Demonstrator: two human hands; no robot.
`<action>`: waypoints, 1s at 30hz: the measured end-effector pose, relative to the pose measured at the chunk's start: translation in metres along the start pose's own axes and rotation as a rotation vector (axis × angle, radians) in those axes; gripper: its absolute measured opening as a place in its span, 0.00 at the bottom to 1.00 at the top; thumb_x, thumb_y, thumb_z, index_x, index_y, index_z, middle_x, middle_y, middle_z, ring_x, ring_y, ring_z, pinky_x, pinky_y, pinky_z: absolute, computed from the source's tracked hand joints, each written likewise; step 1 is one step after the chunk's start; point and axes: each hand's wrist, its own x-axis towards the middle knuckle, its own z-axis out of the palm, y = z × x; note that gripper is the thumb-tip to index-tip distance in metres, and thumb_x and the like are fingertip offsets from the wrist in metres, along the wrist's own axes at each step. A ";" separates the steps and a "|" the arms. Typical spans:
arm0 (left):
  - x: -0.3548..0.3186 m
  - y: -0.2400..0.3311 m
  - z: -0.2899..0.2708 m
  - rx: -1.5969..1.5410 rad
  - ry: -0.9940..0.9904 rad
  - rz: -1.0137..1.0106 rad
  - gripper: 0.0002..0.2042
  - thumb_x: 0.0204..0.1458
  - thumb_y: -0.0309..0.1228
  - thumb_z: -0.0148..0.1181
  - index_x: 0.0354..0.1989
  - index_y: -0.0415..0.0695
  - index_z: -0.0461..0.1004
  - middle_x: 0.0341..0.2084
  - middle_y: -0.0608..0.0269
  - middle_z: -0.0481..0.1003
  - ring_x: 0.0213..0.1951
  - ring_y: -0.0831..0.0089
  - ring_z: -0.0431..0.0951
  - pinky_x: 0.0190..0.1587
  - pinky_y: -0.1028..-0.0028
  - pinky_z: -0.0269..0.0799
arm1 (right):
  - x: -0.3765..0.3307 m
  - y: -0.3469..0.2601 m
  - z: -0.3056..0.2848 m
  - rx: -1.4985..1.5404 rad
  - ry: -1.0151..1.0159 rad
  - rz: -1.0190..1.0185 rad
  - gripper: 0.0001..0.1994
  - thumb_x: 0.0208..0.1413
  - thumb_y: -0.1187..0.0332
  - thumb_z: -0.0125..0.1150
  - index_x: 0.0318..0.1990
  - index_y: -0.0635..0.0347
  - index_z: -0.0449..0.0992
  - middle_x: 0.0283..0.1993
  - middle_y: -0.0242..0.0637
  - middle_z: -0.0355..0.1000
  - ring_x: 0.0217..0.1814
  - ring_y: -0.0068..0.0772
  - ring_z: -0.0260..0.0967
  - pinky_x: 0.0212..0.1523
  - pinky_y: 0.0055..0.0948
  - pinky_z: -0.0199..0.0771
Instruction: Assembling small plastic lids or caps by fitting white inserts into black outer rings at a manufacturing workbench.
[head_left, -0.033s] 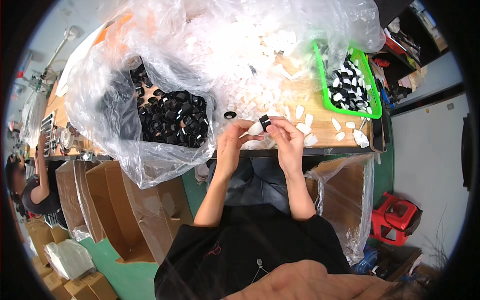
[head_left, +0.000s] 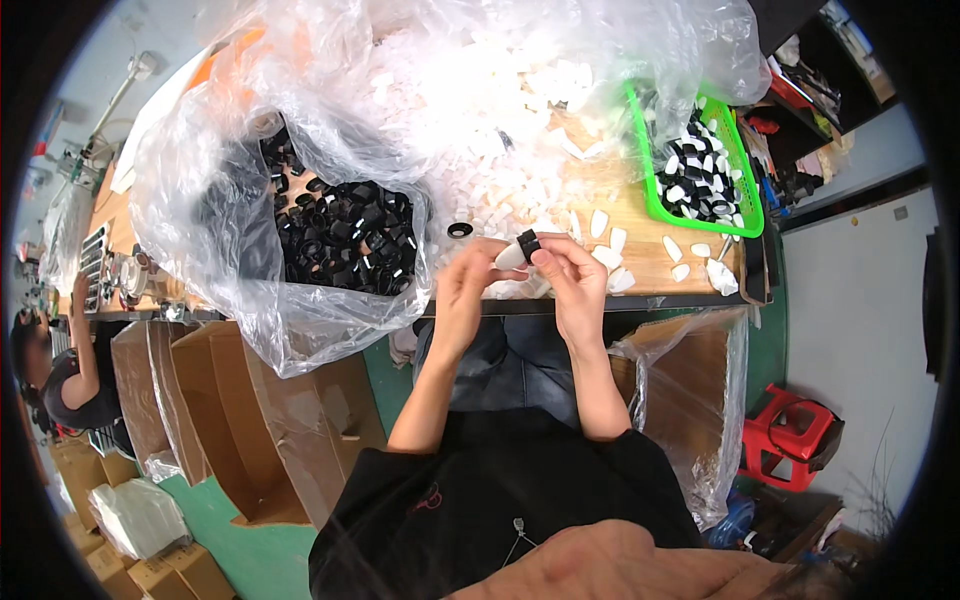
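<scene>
Just above the near table edge, my two hands meet at a small joined pair of parts. The fingers of my left hand (head_left: 462, 286) are closed on the white rounded plastic piece (head_left: 510, 257). Thumb and fingers of my right hand (head_left: 577, 278) pinch the black ring-shaped cap (head_left: 528, 245) at its right end. Whether the white piece sits inside the cap cannot be told. A loose black cap (head_left: 460, 230) lies just beyond my left hand. Several white pieces (head_left: 617, 240) are scattered beside my right hand.
At left, a clear plastic bag (head_left: 330, 325) holds many black caps (head_left: 345, 240). A green basket (head_left: 748, 214) of black-and-white parts stands at right. White pieces heap across the table. Cardboard boxes (head_left: 225, 410) stand below; a red stool (head_left: 782, 440) is at right. Another person (head_left: 85, 390) works far left.
My left fingers have shifted slightly around the white piece, and the black cap has turned a little. My right hand stays almost in place.
</scene>
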 end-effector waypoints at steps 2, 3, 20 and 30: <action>-0.001 0.002 0.004 0.380 0.045 -0.002 0.08 0.63 0.28 0.54 0.37 0.34 0.74 0.40 0.56 0.75 0.44 0.70 0.78 0.47 0.68 0.78 | -0.001 0.001 0.001 0.022 -0.008 0.013 0.07 0.58 0.78 0.63 0.43 0.72 0.77 0.46 0.39 0.74 0.45 0.25 0.73 0.48 0.22 0.71; -0.001 0.001 0.004 0.379 0.045 -0.003 0.08 0.63 0.28 0.54 0.37 0.34 0.74 0.40 0.56 0.75 0.44 0.70 0.78 0.47 0.68 0.78 | -0.001 0.001 0.000 0.011 -0.015 0.019 0.08 0.58 0.78 0.63 0.43 0.72 0.77 0.46 0.38 0.74 0.47 0.25 0.72 0.50 0.23 0.71; -0.015 -0.008 -0.034 0.333 0.082 -0.009 0.11 0.57 0.18 0.59 0.48 0.34 0.72 0.40 0.59 0.78 0.43 0.73 0.78 0.49 0.74 0.74 | 0.034 0.014 -0.025 -0.456 -0.143 0.032 0.05 0.59 0.77 0.58 0.39 0.66 0.78 0.42 0.33 0.75 0.46 0.25 0.71 0.46 0.26 0.72; -0.006 0.006 -0.023 0.704 0.104 0.235 0.14 0.48 0.16 0.67 0.44 0.33 0.77 0.42 0.55 0.80 0.47 0.69 0.78 0.55 0.71 0.69 | 0.094 0.052 -0.033 -1.491 -0.346 -0.563 0.05 0.50 0.73 0.61 0.35 0.60 0.79 0.37 0.41 0.76 0.41 0.44 0.72 0.45 0.40 0.72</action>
